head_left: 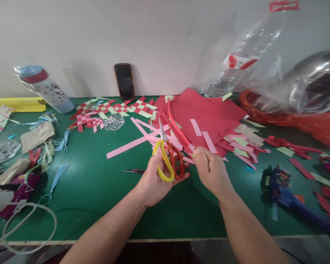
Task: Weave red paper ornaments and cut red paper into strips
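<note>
My left hand (154, 179) is closed around scissors (168, 157) with one yellow and one red handle, blades pointing away from me. The blades reach into a thin red paper strip (178, 130) that curves up from the table. My right hand (210, 168) pinches the near end of that red strip, fingers closed. Just beyond lie sheets of red paper (206, 113) and several loose pink strips (126, 146) on the green table (99, 190).
Woven red-and-green paper mats (112, 110) lie at the back beside a phone (124, 81) leaning on the wall. A blue glue gun (280, 187) is at right, a bottle (48, 90) and tassels at left, a cable (30, 223) at the near left edge, a plastic bag (264, 62) at back right.
</note>
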Motion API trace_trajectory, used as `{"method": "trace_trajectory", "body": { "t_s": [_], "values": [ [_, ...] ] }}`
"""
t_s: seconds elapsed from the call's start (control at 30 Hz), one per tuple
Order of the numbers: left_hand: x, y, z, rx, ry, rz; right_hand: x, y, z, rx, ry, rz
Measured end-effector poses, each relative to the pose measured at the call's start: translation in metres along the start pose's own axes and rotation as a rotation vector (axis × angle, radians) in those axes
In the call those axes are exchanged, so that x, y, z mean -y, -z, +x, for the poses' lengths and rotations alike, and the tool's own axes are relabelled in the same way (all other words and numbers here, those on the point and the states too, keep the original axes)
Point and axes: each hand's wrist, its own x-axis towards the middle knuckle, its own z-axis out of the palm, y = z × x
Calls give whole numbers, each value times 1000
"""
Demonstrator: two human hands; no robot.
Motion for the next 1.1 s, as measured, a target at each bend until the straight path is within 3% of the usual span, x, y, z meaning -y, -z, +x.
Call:
{"method": "trace_trajectory", "body": {
  "t_s": [0.2,0.4,0.6,0.7,0.8,0.97,1.1],
  "values": [
    [-13,0,3,20,-165,-7,11,-6,-7,136,81,190],
    [-14,3,3,-12,-202,-7,12,-17,-10,-57,371,191],
    [-5,2,4,-10,-164,-62,14,-20,-11,-138,662,-8],
    [-4,1,3,-40,-146,-110,14,-20,-12,-143,738,-96],
    [-5,-1,3,-44,-156,-101,11,-20,-11,-115,644,-80],
    [-8,0,1,-5,-163,5,-1,-5,-6,-183,71,1],
    [-10,6,-2,-53,-177,272,-7,15,-25,-157,-119,101]
  ]
}}
